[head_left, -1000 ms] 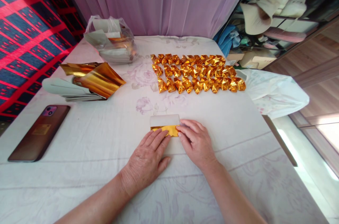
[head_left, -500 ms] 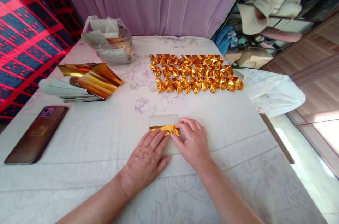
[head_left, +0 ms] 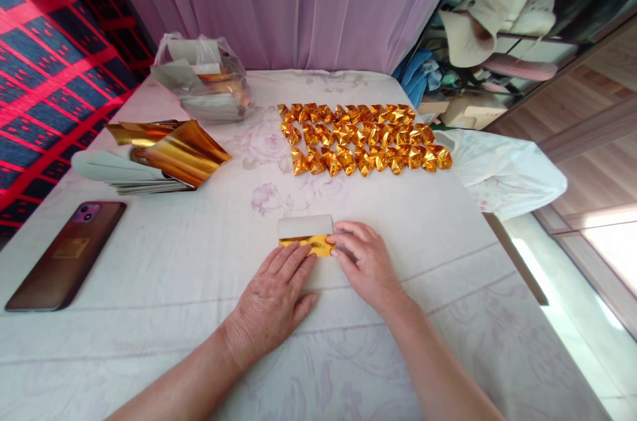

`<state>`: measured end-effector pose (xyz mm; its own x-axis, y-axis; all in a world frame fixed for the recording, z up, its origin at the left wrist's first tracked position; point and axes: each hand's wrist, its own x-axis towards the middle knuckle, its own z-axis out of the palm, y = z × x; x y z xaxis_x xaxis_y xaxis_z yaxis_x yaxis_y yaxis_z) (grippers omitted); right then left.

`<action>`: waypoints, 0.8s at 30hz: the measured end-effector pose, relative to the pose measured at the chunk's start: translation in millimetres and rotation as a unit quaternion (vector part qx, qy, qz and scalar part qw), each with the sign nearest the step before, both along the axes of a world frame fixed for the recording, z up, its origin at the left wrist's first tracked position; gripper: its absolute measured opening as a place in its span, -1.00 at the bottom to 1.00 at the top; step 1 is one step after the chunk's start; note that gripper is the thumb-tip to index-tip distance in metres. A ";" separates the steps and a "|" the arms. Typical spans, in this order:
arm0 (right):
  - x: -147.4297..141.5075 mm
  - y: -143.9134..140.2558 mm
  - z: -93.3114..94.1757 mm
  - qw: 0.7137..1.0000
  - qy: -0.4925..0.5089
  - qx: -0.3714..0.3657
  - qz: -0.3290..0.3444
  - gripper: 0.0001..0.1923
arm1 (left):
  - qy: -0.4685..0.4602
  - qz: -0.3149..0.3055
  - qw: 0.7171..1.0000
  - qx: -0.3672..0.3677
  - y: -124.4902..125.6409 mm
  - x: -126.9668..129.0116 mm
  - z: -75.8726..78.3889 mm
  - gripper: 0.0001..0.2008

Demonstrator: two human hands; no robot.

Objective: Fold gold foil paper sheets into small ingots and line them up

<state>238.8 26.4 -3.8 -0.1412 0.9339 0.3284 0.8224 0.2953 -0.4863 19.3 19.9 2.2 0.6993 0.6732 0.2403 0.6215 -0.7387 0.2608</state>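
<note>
From my head camera I look down at a table under a pale flowered cloth (head_left: 164, 288), and both my hands lie flat on a small sheet of gold foil paper (head_left: 304, 235) just in front of me, its white back showing above a narrow gold strip. My left hand (head_left: 271, 301) rests palm down with the fingers spread and straight, pinning the near part of the sheet; it grips nothing. My right hand (head_left: 365, 265) is also open and low, its fingertips (head_left: 334, 243) touching the right end of the gold strip, pressing rather than pinching. To make this fold well, I judge I should keep the left hand heavy so the sheet cannot slide on the cloth, and run the right fingertips along the edge in one firm line so the crease comes out straight. Farther away lie rows of folded gold pieces (head_left: 363, 139), well apart from my hands. To the left sit a stack of gold sheets (head_left: 164, 155), a clear bag of paper (head_left: 202, 76) and a phone (head_left: 64, 255)
</note>
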 end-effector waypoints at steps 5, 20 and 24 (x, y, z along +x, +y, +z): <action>-8.8 -2.2 3.8 1.000 -0.006 0.000 -0.024 -0.83 | -0.003 0.006 1.000 -0.001 0.3 1.4 1.4 -0.55; -11.0 -1.3 0.6 0.999 0.003 -0.006 -0.037 -0.86 | 0.006 0.002 1.000 0.011 2.3 2.1 2.9 -0.54; -4.0 0.4 -5.5 0.999 0.032 0.019 -0.007 -0.79 | 0.004 0.004 1.000 0.014 2.2 1.8 -0.8 -0.53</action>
<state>234.7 26.8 -9.3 -0.1062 0.9225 0.3710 0.7937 0.3034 -0.5272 21.1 22.1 1.4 0.6957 0.6722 0.2533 0.6299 -0.7403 0.2349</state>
